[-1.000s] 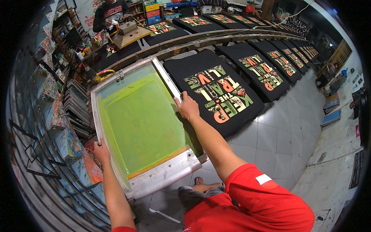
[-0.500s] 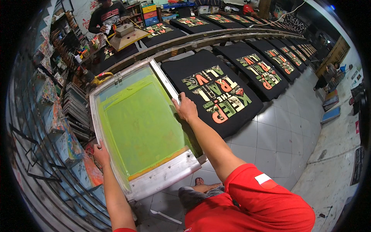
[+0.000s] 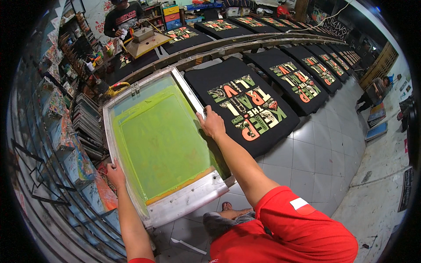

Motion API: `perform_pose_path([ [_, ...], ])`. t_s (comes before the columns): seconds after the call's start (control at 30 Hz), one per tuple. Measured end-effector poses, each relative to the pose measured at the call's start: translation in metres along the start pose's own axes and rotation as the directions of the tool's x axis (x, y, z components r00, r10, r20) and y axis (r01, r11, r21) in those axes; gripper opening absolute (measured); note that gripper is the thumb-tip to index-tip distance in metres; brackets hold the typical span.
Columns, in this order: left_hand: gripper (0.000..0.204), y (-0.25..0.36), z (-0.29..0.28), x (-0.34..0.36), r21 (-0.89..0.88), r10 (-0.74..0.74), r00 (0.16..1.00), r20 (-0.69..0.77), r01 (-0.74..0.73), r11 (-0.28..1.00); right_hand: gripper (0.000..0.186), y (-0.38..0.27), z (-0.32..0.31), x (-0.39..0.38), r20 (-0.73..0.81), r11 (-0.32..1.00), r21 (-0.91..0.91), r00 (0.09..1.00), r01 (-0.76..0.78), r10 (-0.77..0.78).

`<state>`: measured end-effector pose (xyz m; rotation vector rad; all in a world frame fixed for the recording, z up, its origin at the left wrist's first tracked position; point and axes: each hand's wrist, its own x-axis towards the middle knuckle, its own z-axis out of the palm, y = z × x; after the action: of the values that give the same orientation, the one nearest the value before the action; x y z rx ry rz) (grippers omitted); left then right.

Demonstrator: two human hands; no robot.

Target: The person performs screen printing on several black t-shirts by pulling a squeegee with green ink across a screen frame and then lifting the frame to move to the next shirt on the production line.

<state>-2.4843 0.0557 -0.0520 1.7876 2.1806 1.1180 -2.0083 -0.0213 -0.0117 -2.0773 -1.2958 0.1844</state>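
Observation:
A silkscreen frame (image 3: 189, 200) lies at an angle in front of me, its pale metal rim around a mesh (image 3: 160, 144) coated yellow-green. My left hand (image 3: 115, 176) is closed on the left rim, fingers partly hidden beneath it. On the opposite rim, my right hand (image 3: 212, 122) grips with its thumb along the top; its fingertips are partly hidden. Just right of the frame is a black shirt (image 3: 247, 107) spread on a flat board, with orange, green and cream lettering. What lies under the screen is mostly hidden.
More printed black shirts (image 3: 298, 81) run in a row to the far right, beside a long rail (image 3: 237, 44). A yellow tool (image 3: 117, 88) sits by the frame's far corner. Stacked screens (image 3: 85, 127) stand at left. One co-worker (image 3: 125, 19) is at the far left, another person (image 3: 376, 91) at right.
My hands and the frame keep their places, with only a slight shift of the view. At right, the distant person shows more fully, bent forward.

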Motion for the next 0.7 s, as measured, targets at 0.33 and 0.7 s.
perform_pose_path([
  [0.33, 0.058, 0.0070, -0.0031, -0.0027, 0.038, -0.017, 1.000, 0.012, 0.017, 0.999, 0.052, 0.0020, -0.0005, 0.0004, 0.008, 1.000, -0.006, 1.000, 0.010, -0.010],
  [0.7, 0.057, 0.0045, -0.0005, -0.0011, 0.003, 0.002, 1.000, -0.005, -0.002, 1.000, 0.051, 0.0023, -0.0004, 0.0004, -0.007, 1.000, -0.003, 1.000, -0.001, 0.001],
])
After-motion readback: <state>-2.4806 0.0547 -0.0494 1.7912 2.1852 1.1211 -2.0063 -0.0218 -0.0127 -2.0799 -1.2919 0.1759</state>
